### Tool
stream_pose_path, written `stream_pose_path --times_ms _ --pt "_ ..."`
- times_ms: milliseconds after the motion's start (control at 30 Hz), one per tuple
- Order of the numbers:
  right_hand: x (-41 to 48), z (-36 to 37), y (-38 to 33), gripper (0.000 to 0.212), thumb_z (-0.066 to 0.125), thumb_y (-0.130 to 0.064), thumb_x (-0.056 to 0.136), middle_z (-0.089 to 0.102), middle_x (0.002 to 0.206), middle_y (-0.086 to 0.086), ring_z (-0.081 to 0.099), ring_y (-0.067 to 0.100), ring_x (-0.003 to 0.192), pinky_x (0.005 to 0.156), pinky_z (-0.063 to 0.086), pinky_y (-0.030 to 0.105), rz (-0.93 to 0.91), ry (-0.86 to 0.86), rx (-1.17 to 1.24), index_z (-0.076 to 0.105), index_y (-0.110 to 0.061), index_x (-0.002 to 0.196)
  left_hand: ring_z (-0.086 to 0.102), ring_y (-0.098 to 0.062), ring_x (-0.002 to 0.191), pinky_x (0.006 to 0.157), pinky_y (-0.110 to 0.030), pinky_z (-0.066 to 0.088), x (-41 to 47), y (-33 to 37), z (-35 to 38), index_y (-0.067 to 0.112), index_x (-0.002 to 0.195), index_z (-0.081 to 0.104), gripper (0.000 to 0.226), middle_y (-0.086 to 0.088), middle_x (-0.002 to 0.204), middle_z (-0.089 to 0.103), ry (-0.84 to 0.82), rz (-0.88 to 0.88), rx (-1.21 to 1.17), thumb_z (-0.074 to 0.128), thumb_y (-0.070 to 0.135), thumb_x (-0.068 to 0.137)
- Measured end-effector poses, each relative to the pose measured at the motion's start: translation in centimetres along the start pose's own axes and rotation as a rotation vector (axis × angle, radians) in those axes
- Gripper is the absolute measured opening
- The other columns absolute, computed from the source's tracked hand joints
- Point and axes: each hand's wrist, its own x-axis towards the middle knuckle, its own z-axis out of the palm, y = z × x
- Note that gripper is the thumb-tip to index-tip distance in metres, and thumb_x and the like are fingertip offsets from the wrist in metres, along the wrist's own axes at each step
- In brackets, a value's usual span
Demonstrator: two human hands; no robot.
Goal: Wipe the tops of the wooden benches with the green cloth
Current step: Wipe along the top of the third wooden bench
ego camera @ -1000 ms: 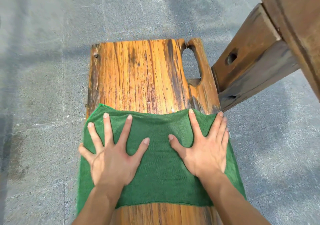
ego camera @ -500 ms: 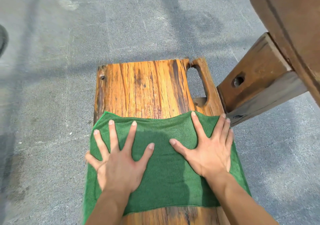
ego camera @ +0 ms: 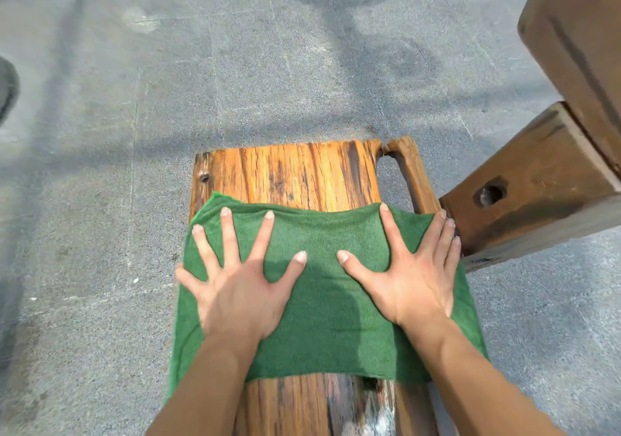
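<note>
A green cloth (ego camera: 322, 304) lies spread across the top of a narrow orange-brown wooden bench (ego camera: 302, 173), draping over both long sides. My left hand (ego camera: 238, 294) presses flat on the cloth's left half with fingers spread. My right hand (ego camera: 410, 284) presses flat on its right half, fingertips near the cloth's far edge. Neither hand grips the cloth. A short strip of bare wood shows beyond the cloth, up to the bench's far end. More bare wood shows under my forearms.
An elongated cut-out (ego camera: 393, 180) opens at the bench's far right corner. A heavy dark wooden beam (ego camera: 524, 193) and a thicker timber (ego camera: 578, 38) stand close on the right, nearly touching my right fingers. Grey stone paving (ego camera: 168, 82) surrounds the bench. A dark object (ego camera: 6, 89) sits at the left edge.
Both hands have pushed the cloth toward the bench's far end. The strip of bare wood beyond the cloth has shrunk, and more wood shows behind it.
</note>
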Motion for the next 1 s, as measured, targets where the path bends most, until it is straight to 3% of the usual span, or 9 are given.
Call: stream_pose_path --times_ms 367,667,1000 --pt "10.0 -1.2 -3.7 0.115 0.015 -0.117 0.052 -0.02 0.172 0.022 -0.022 0.032 0.16 0.129 -0.013 0.049 -0.034 -0.023 0.049 -0.007 -0.069 0.154 -0.026 -0.035 0.157 0.113 -0.078 -0.002 9.7 2.0 -1.3 0.071 0.147 -0.019 0.084 0.008 0.172 -0.028 -0.018 -0.039 -0.024 -0.004 0.103 0.071" --pt "14.7 -1.3 -6.5 0.116 0.024 -0.118 0.047 -0.016 0.173 0.022 -0.016 0.04 0.16 0.127 -0.012 0.053 0.038 -0.037 0.135 0.015 -0.07 0.153 -0.01 -0.042 0.16 0.11 -0.083 -0.002 15.6 2.5 -2.2 0.062 0.157 0.011 0.092 -0.003 0.176 0.008 0.015 0.018 -0.043 0.002 0.102 0.075" --pt "16.5 -2.0 -7.6 0.111 0.025 -0.116 0.052 -0.01 0.173 0.023 -0.014 0.044 0.159 0.126 -0.012 0.057 0.071 -0.056 0.116 0.028 -0.066 0.151 0.003 -0.04 0.159 0.111 -0.081 -0.006 17.2 3.0 -3.0 0.058 0.153 0.025 0.095 -0.005 0.169 0.026 -0.047 -0.015 -0.024 -0.003 0.102 0.074"
